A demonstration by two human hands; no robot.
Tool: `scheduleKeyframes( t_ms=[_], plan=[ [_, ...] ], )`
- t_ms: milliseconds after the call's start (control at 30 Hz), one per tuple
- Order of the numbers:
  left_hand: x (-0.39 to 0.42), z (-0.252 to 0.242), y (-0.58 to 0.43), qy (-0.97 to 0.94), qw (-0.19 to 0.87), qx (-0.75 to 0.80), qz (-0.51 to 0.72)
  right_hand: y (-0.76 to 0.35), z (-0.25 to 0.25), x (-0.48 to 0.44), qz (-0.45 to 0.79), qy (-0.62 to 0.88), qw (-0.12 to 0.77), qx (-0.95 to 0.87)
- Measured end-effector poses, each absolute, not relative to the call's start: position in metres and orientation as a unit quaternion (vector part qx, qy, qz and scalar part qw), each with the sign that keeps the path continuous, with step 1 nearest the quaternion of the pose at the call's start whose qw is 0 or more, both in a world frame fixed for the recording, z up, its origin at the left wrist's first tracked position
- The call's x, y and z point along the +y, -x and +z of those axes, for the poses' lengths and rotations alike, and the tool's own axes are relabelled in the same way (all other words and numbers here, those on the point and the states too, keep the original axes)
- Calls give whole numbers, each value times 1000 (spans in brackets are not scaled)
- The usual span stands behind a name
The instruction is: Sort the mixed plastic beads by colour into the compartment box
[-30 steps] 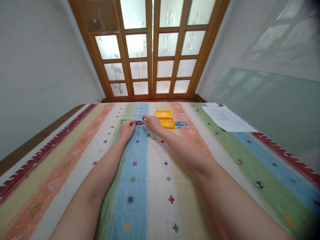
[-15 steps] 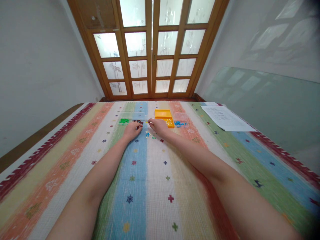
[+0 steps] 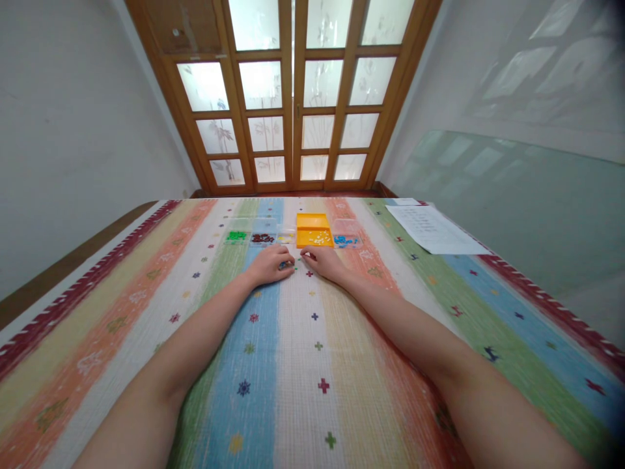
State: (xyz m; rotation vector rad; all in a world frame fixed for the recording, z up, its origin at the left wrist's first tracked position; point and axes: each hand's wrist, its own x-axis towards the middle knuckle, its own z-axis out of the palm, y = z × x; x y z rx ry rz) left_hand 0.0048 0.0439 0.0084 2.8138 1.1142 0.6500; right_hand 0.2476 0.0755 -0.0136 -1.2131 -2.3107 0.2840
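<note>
My left hand [image 3: 270, 264] rests low over the cloth, its thumb and fingers apart around a small heap of blue and pale pieces [image 3: 284, 265]. The palm hides part of that heap. Just to the right, my right hand [image 3: 323, 262] has thumb and forefinger pinched together; whatever may be between them is too small to make out. A few tiny green bits [image 3: 295, 268] lie between the hands. Behind the hands stands an open yellow box [image 3: 314, 221] with white pieces [image 3: 319, 238] in its lower half.
Left of the yellow box are clear boxes with green pieces [image 3: 237, 236], dark red pieces [image 3: 262, 238] and yellow pieces [image 3: 286, 238]. Blue pieces [image 3: 346, 241] sit in a clear box on its right. A written sheet [image 3: 434, 229] lies on the striped tablecloth [image 3: 297, 365].
My left hand has moved right and nearer, from the dark red pieces to the small heap. The right hand has come down nearer me, uncovering the yellow box and yellow pieces.
</note>
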Motion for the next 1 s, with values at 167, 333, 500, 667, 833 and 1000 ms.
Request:
scheduleKeyframes(
  t_ms=[167,333,500,667,833,1000],
  plan=[
    [43,11,-4,-916,21,347,198,-246,-14,75,102,428,268,-857],
    [43,13,-5,-923,22,337,185,-247,-12,72,99,417,264,-864],
    [43,14,-6,-925,24,335,179,-247,-12,72,107,417,262,-864],
    [45,10,-5,-918,12,347,193,-248,-12,73,106,417,261,-864],
    [57,7,12,-873,-13,415,256,-248,-13,73,104,416,261,-865],
    [73,7,51,-783,-6,539,311,-248,-11,70,110,418,256,-865]
  ],
)
